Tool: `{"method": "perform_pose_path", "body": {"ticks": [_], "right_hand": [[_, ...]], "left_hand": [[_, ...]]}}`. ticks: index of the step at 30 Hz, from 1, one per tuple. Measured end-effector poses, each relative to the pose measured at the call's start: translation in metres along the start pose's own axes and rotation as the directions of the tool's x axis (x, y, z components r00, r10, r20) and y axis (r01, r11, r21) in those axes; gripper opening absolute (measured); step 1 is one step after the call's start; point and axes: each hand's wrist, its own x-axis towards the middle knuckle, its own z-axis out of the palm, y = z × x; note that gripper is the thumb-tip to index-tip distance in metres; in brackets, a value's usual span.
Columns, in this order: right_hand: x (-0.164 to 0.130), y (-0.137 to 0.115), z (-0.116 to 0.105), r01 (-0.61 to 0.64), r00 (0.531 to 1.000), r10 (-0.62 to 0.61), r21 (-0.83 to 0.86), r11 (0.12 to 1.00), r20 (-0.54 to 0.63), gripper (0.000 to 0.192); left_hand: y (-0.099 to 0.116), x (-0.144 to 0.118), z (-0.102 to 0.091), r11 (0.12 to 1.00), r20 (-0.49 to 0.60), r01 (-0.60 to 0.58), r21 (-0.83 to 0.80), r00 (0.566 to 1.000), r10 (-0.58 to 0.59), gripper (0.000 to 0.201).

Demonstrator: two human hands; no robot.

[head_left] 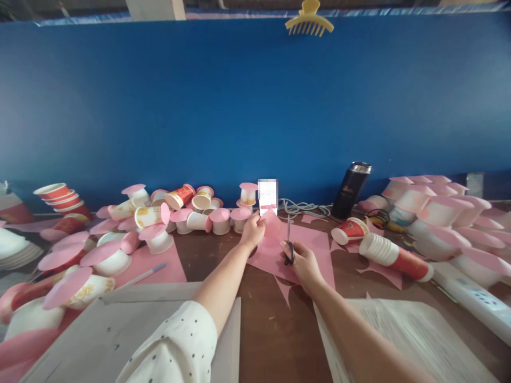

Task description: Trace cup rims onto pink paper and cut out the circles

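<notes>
Where the brown table (271, 340) runs out toward nine o'clock, a stack of red paper cups (59, 198) lies tipped against the blue wall (239, 106), and below it, at about eight o'clock, white cups capped with pink paper discs (80, 271) lie heaped on their sides. A pen (143, 274) rests on a pink sheet (159, 266) just right of that heap, with a grey board (120, 324) nearer the person. More capped and uncapped cups (191, 205) are strewn along the wall toward eleven o'clock.

Near the middle, the left hand (253, 230) reaches to twelve o'clock, its fingers closed in a pinch on the edge of a rounded pink paper piece (272, 223), which it holds up just above the table. Just to its right, the right hand (302, 261) is curled around the handles of a pair of scissors (289, 242), fingers through the loops, with the blades pointing up and away beside the pink piece; whether the blades are parted I cannot tell. Under both hands lies a larger pink paper sheet (315, 255) with jagged offcuts.

Past them, at one o'clock, grey cables (299, 207) lie by the wall beside a dark flask (351, 190) that stands upright. A red cup (349, 231) lies on its side below it, and a long sleeve of stacked cups (393, 256) lies at two o'clock. At three o'clock a pile of pink-capped cups (435, 213) fills the corner, with a white power strip (471, 298) nearer, and printed papers (411, 335) at five o'clock. A yellow hair claw (309, 20) sits on top of the wall.
</notes>
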Motion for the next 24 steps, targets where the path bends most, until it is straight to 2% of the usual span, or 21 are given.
{"method": "perform_pose_path", "body": {"ticks": [7, 15, 20, 24], "right_hand": [[0.002, 0.004, 0.0, -0.028, 0.999, 0.028, 0.009, 1.0, 0.017, 0.044], [0.003, 0.004, -0.001, -0.011, 0.999, 0.013, -0.039, 0.999, 0.048, 0.043], [0.001, 0.0, 0.0, -0.024, 0.998, 0.029, -0.087, 0.996, 0.06, 0.044], [0.002, 0.002, 0.0, -0.009, 0.998, 0.017, -0.112, 0.994, 0.066, 0.045]], "left_hand": [[-0.008, 0.023, 0.013, 0.996, -0.051, 0.063, 0.07, 0.997, -0.059, 0.022], [-0.014, 0.039, 0.014, 0.985, 0.012, -0.025, 0.171, 1.0, 0.023, 0.015], [-0.02, 0.05, 0.005, 0.962, -0.06, 0.057, 0.266, 0.997, -0.043, 0.013], [-0.028, 0.053, -0.016, 0.936, -0.144, 0.097, 0.338, 0.988, -0.05, 0.014]]}}
